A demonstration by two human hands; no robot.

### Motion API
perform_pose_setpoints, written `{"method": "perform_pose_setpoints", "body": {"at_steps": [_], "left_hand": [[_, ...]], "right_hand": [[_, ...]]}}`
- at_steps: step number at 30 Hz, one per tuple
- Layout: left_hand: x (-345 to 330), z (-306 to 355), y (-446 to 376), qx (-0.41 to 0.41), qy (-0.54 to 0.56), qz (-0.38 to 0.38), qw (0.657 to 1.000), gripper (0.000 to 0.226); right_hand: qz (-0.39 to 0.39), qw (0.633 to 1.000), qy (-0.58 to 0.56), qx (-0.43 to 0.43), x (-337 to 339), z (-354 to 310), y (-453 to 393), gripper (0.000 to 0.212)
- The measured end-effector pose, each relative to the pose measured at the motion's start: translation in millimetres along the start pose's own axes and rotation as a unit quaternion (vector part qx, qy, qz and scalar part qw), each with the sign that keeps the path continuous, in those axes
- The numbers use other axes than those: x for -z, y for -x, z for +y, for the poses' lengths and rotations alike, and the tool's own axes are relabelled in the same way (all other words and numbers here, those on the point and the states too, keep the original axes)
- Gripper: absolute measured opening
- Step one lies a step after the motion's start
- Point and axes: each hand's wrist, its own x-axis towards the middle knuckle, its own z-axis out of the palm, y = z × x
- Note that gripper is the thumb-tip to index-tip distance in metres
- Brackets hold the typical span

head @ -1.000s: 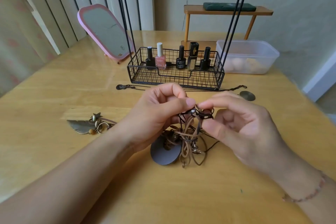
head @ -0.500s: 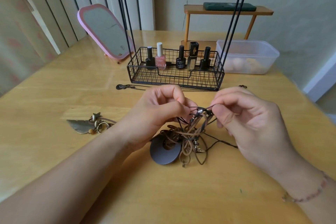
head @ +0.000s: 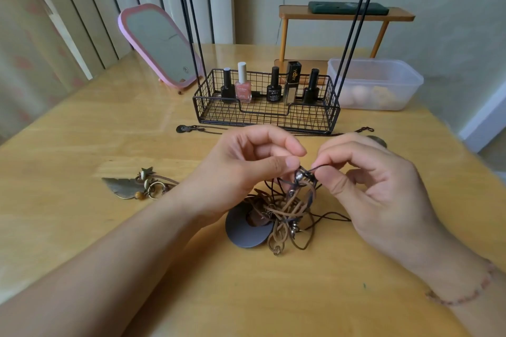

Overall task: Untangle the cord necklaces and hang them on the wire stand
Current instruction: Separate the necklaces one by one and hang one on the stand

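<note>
Both hands worked over the knot of cords [head: 287,205], which lay in a heap on the wooden table [head: 82,145] in front of the wire stand [head: 267,112]. Left hand [head: 246,169] pinched the top of the knot beside a small metal bead [head: 298,176], fingers curled. Right hand [head: 367,180] pinched a thin dark cord [head: 317,168] between thumb and forefinger, drawing it taut away from the bead. A round dark pendant [head: 246,230] sat under the heap, touching it; a leaf pendant [head: 123,187] lay well apart to the left. Nothing seen hanging on the stand's rods; upper part out of view. Judgement: step in hand was freeing one strand. Best to anchor the bead firmly, pull gently, follow the dark cord back through each loop, and loosen rather than yank, since hard pulling would likely tighten the brown cords.
</note>
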Motion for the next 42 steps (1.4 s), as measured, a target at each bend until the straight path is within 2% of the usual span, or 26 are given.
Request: {"method": "perform_pose_setpoints", "body": {"at_steps": [6,14,18,23,27,31,36,42], "left_hand": [[0.4,-1.3,-0.1,0.014,0.007,-0.009,1.000,0.011],[1.9,-0.3,-0.8,0.010,0.000,-0.018,1.000,0.014],[-1.5,2.0,1.0,0.013,-0.069,-0.031,0.997,0.013],[-9.1,-1.1,4.1,-0.010,-0.158,-0.025,0.987,0.014],[-10.0,-1.0,3.5,-0.053,-0.223,-0.003,0.973,0.007],[-9.6,-2.1,3.4,-0.043,-0.226,-0.015,0.973,0.005],[-10.8,-0.5,3.8,0.002,-0.124,-0.063,0.990,0.021],[-8.8,-0.3,3.1,0.042,-0.087,-0.098,0.991,0.046]], "right_hand": [[0.034,0.999,-0.009,0.016,2.6,-3.4,-1.4,0.005],[0.083,0.991,-0.068,-0.085,2.6,-2.1,0.2,0.011],[0.085,0.982,-0.126,-0.111,3.3,-5.6,-3.1,0.007],[0.050,0.976,-0.145,-0.154,3.1,-8.9,-3.2,0.012],[0.019,0.951,-0.222,-0.214,5.0,-11.2,-5.8,0.024],[0.025,0.924,-0.299,-0.236,7.4,-10.8,-8.2,0.025],[-0.038,0.884,-0.396,-0.244,15.4,-1.0,-9.3,0.047],[-0.033,0.838,-0.502,-0.211,21.0,5.3,-11.5,0.035]]}}
